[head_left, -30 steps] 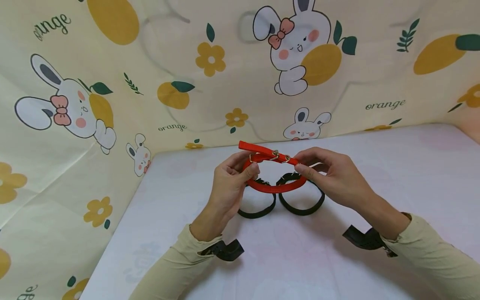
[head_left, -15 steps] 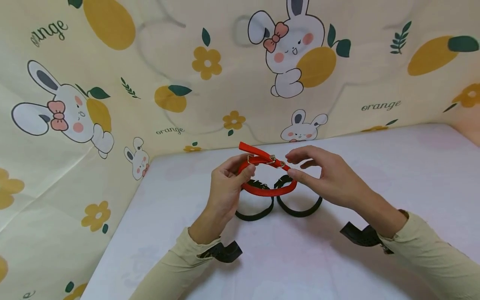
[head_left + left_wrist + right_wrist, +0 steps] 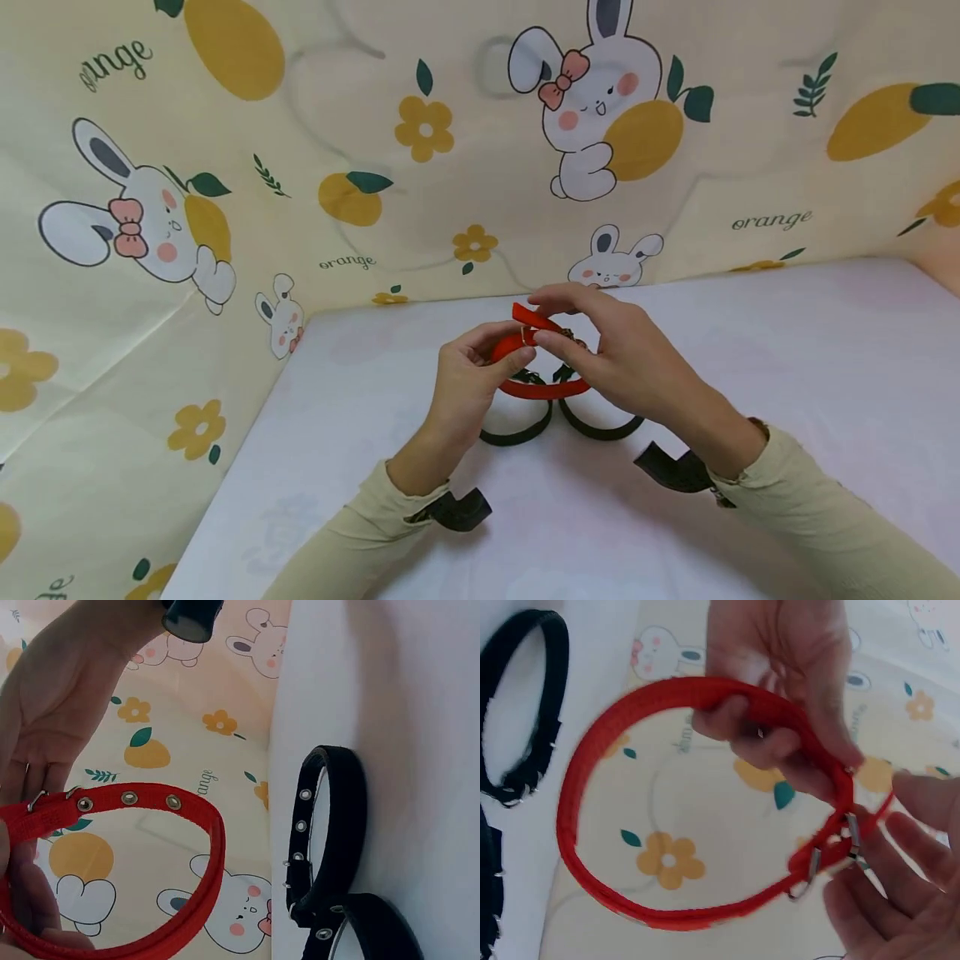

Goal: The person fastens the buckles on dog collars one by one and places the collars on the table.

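White counter (image 3: 787, 350) backed by rabbit-print cloth (image 3: 225, 125); two black collars (image 3: 600, 427) laid flat. Red collar (image 3: 542, 388) pinched by left hand (image 3: 468, 387) — right hand (image 3: 622, 358) apparently pinching strap near buckle (image 3: 829, 859).

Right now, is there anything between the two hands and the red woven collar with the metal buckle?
Nothing visible. The left hand pinches the red woven collar at the loop's left side, and the right hand has its fingertips at the metal buckle. The two black collars lie apart on the white table below.
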A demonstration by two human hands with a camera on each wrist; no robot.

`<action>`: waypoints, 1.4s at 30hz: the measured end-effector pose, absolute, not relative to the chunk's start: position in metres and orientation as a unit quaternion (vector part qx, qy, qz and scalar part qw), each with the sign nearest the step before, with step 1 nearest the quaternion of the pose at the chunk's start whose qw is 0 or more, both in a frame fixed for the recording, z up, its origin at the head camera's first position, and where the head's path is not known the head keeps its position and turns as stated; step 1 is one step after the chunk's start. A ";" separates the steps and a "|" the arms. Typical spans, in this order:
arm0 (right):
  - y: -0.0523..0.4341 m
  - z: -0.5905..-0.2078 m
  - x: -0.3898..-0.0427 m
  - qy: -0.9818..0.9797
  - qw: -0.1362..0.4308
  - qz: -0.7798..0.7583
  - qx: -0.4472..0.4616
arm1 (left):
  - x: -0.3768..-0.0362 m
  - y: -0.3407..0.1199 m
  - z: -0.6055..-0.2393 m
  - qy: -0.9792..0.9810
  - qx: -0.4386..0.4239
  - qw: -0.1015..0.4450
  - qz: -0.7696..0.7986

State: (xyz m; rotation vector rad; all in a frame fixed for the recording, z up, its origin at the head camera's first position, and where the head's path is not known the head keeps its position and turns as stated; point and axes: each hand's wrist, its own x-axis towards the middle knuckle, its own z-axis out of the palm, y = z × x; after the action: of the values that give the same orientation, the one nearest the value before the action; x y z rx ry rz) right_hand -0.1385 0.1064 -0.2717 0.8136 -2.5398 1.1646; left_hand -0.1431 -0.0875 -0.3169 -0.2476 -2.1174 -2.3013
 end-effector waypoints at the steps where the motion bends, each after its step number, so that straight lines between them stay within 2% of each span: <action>1: 0.106 -0.274 -0.138 -0.865 0.126 0.401 0.274 | -0.143 -0.087 -0.317 -0.677 -0.081 -0.003 -0.732; 8: 0.111 -0.280 -0.139 -0.840 0.172 0.428 0.285 | -0.141 -0.084 -0.314 -0.664 -0.060 0.001 -0.745; 19: 0.120 -0.276 -0.138 -0.838 0.136 0.453 0.273 | -0.138 -0.080 -0.316 -0.625 -0.045 0.016 -0.779; 28: 0.117 -0.282 -0.144 -0.831 0.183 0.431 0.302 | -0.139 -0.080 -0.315 -0.618 -0.032 0.023 -0.785; 37: 0.118 -0.277 -0.139 -0.870 0.127 0.396 0.265 | -0.136 -0.075 -0.317 -0.609 -0.011 0.027 -0.792; 42: 0.118 -0.276 -0.138 -0.873 0.118 0.394 0.263 | -0.136 -0.075 -0.317 -0.616 -0.018 0.025 -0.787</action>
State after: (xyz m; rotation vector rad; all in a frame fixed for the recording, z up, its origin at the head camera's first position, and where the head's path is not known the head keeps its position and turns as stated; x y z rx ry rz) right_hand -0.1383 0.1180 -0.2756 0.7691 -2.5524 1.1531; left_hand -0.1365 -0.0753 -0.3171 -0.0563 -1.9055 -2.4331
